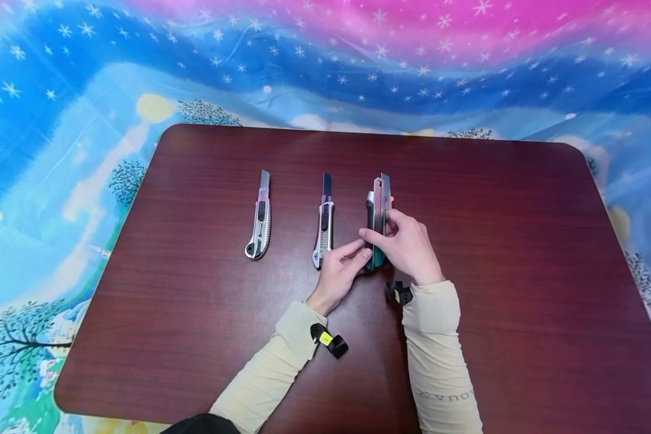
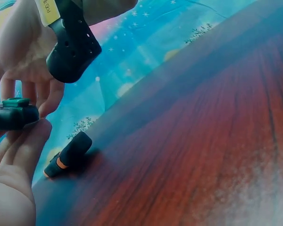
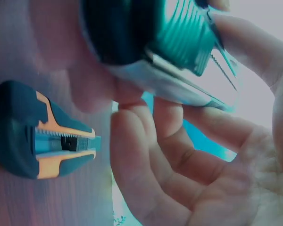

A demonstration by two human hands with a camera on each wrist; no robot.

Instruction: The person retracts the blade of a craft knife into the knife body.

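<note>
A box cutter with a green and black handle (image 1: 378, 258) is held upright in view between both hands, its metal end pointing to the table's far side. My left hand (image 1: 339, 274) pinches its near end between thumb and fingers. Higher up, my right hand (image 1: 412, 247) grips its side, thumb across the front; the right wrist view shows the ribbed green part (image 3: 184, 42) close up. Beneath and beyond it, a black and orange box cutter (image 3: 66, 136) lies on the table, mostly covered by the right hand in the head view.
To the left lie two silver box cutters, one with a dark blade (image 1: 327, 188) beside my left hand, one with a light blade (image 1: 264, 179) farther off. The brown table (image 1: 493, 181) has rounded corners, and a patterned cloth (image 1: 325, 54) hangs behind it.
</note>
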